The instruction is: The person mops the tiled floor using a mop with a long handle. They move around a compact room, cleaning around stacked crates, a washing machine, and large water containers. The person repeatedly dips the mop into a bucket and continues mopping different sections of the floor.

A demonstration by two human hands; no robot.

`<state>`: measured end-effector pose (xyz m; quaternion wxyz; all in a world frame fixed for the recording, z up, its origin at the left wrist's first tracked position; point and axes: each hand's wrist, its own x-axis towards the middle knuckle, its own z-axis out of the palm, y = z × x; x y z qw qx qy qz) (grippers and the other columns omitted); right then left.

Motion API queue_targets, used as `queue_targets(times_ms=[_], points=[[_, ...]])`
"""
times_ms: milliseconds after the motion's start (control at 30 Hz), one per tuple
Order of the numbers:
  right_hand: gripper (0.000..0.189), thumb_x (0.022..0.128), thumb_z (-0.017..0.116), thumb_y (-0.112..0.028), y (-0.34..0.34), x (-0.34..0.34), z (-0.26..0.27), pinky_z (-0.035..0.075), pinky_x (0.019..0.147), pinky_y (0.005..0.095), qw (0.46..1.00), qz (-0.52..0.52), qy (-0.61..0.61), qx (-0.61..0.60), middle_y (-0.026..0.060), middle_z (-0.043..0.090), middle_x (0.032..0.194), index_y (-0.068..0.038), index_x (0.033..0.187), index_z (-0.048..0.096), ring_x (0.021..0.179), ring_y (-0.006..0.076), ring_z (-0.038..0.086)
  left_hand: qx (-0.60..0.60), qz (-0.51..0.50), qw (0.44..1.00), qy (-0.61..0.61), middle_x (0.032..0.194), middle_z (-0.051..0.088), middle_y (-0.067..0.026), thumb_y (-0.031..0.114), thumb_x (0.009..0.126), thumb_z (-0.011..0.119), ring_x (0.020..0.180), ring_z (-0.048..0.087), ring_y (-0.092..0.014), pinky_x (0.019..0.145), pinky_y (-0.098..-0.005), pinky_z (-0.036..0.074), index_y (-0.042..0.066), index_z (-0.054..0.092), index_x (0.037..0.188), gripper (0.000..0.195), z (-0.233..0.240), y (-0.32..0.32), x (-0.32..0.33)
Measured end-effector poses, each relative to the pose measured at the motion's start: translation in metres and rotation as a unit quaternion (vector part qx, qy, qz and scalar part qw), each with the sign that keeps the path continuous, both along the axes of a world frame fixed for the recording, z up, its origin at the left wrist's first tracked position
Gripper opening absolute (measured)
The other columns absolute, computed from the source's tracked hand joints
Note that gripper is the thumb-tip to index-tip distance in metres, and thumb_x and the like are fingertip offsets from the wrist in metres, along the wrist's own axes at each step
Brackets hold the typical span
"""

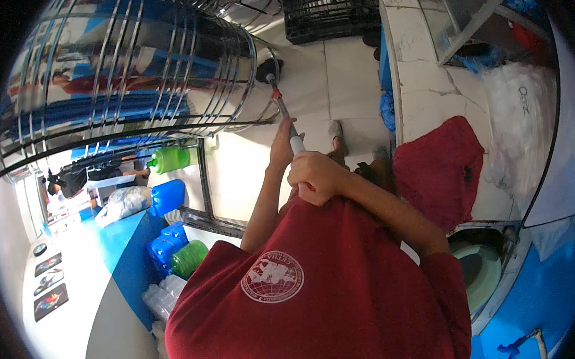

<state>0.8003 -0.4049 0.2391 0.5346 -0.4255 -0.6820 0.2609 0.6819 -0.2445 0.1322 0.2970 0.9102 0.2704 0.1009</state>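
Note:
Both of my hands grip a long pole with a white and grey handle [297,144] and a red collar. My left hand [283,147] is wrapped around the pole lower down, towards its head. Nearer my body, my right hand [318,177] closes over the upper end, and a bit of red shows at its grip. At the far end a dark mop or brush head [269,70] rests on the pale tiled floor [304,83]. It lies right beside the base of a shiny metal cylinder [147,65] ringed by metal bars. The head's exact kind is hard to tell.
A black plastic crate [325,20] stands ahead. On my right, a tiled counter [414,84] holds a maroon cloth [439,168] and clear plastic bags [520,118], near a basin [480,275]. To my left are green jugs [171,160], blue containers [168,197] and another person [73,180].

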Motion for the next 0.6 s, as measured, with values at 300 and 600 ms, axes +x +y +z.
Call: queue_targets(times_ms=[300, 600], points=[[0.005, 0.064, 0.055, -0.006, 0.045, 0.006, -0.101, 0.044, 0.068, 0.0457, 0.999, 0.006, -0.043, 0.001, 0.0158, 0.056, 0.067, -0.002, 0.066, 0.056, 0.072, 0.0351, 0.056, -0.081, 0.038, 0.994, 0.055, 0.143, 0.035, -0.0205, 0.012, 0.08, 0.066, 0.133, 0.034, -0.034, 0.107, -0.0381, 0.032, 0.001, 0.025, 0.142, 0.074, 0.024, -0.062, -0.037], [0.01, 0.064, 0.05, -0.003, 0.058, -0.004, -0.08, 0.044, 0.07, 0.0459, 0.998, -0.044, 0.017, -0.044, 0.0183, 0.058, 0.071, 0.001, 0.068, 0.058, 0.072, 0.0378, 0.055, -0.126, 0.113, 0.984, 0.06, 0.139, 0.037, -0.0245, 0.016, 0.084, 0.063, 0.131, 0.035, -0.036, 0.107, -0.0389, 0.031, -0.002, 0.028, 0.139, 0.068, 0.029, -0.069, -0.071]])
